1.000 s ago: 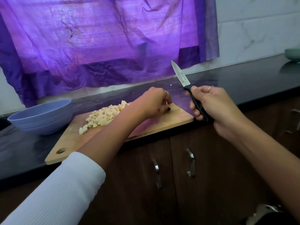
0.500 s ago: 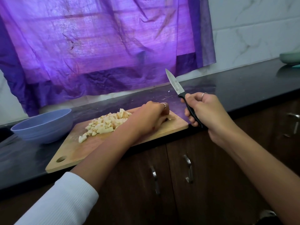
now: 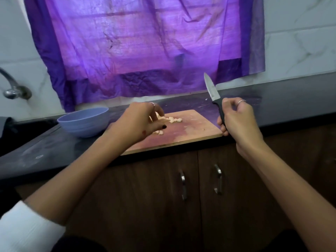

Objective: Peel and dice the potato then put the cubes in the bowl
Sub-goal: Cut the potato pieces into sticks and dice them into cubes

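A pile of pale diced potato cubes [image 3: 172, 119] lies on the wooden cutting board [image 3: 196, 128] at the counter's front edge. My left hand [image 3: 140, 120] sits over the pile with its fingers curled down into the cubes and the thumb opposite them, hiding most of the pile. A few cubes [image 3: 159, 132] show under the palm. The blue bowl [image 3: 84, 122] stands on the counter just left of the board, its inside hidden. My right hand [image 3: 236, 120] grips the knife [image 3: 211, 92] by its black handle off the board's right end, blade pointing up.
The dark counter [image 3: 281, 106] runs left and right past the board. A purple cloth [image 3: 145, 44] hangs on the wall behind. A tap [image 3: 12, 88] sticks out at the far left. Brown cabinet doors with metal handles [image 3: 218, 179] are below the counter.
My left hand has moved left from the pile's right end onto the pile and now covers most of it. The knife stays raised in my right hand. The view has tilted up.
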Motion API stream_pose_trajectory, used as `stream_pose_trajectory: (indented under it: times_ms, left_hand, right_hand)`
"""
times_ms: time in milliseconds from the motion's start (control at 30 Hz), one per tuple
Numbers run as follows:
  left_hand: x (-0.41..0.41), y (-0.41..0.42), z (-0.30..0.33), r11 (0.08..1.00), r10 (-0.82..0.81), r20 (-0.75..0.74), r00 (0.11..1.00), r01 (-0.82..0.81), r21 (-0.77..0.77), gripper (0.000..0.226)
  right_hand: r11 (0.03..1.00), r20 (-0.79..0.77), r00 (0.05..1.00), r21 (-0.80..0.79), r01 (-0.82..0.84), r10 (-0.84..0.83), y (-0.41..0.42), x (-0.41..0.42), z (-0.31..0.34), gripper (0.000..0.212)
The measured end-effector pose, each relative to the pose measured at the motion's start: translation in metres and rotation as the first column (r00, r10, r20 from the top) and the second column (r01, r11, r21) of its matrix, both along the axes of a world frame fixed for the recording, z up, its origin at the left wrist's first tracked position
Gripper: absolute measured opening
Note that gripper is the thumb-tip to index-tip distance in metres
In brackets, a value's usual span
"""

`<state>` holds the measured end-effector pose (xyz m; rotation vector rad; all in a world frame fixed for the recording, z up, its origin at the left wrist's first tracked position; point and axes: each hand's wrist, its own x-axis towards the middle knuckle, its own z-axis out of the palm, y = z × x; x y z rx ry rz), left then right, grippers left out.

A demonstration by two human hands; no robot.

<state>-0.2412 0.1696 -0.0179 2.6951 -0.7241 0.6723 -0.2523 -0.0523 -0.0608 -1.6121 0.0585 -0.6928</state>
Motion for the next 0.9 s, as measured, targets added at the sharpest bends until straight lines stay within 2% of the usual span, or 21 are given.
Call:
stream_pose_trajectory:
  times_ms: [67,167,333,433,567,667,800,900]
  left_hand:
    - [0.001,-0.006,0.006,0.999,0.028,0.010,1.000,-0.028,0.025,0.027]
    - [0.016,-0.037,0.007,0.996,0.076,0.058,0.995,-0.078,0.042,0.017]
    - [0.022,-0.086,-0.010,0.979,0.128,0.027,0.991,-0.130,0.158,0.021]
    - [0.028,-0.098,-0.019,0.980,0.114,-0.054,0.992,-0.104,0.169,0.018]
    - [0.037,-0.091,-0.008,0.991,0.064,-0.294,0.954,-0.025,0.135,0.053]
    - [0.042,-0.070,-0.001,0.985,-0.002,-0.392,0.920,0.071,0.160,0.051]
    - [0.043,-0.061,-0.018,0.994,-0.055,-0.365,0.929,0.087,0.073,0.058]
    - [0.040,-0.065,-0.031,1.000,0.017,-0.276,0.961,-0.009,0.030,0.063]
  right_hand:
    - [1.000,-0.004,1.000,0.021,0.007,-0.007,0.005,-0.007,0.003,0.013]
    - [0.999,-0.008,1.000,0.037,-0.022,0.022,0.007,-0.018,0.005,0.011]
    - [0.991,-0.038,0.998,-0.126,-0.050,0.045,-0.008,-0.030,0.000,0.012]
    - [0.975,-0.063,0.998,-0.216,-0.044,0.031,-0.024,-0.032,0.007,0.012]
    - [0.962,-0.205,0.974,-0.233,-0.146,0.098,-0.034,-0.034,0.012,0.006]
    - [0.953,-0.327,0.937,-0.223,-0.203,0.123,-0.033,-0.032,0.009,0.009]
    - [0.924,-0.336,0.936,-0.316,-0.214,0.102,-0.024,-0.025,0.006,0.013]
    - [0.853,-0.298,0.951,-0.470,-0.226,0.087,-0.020,-0.020,0.002,0.012]
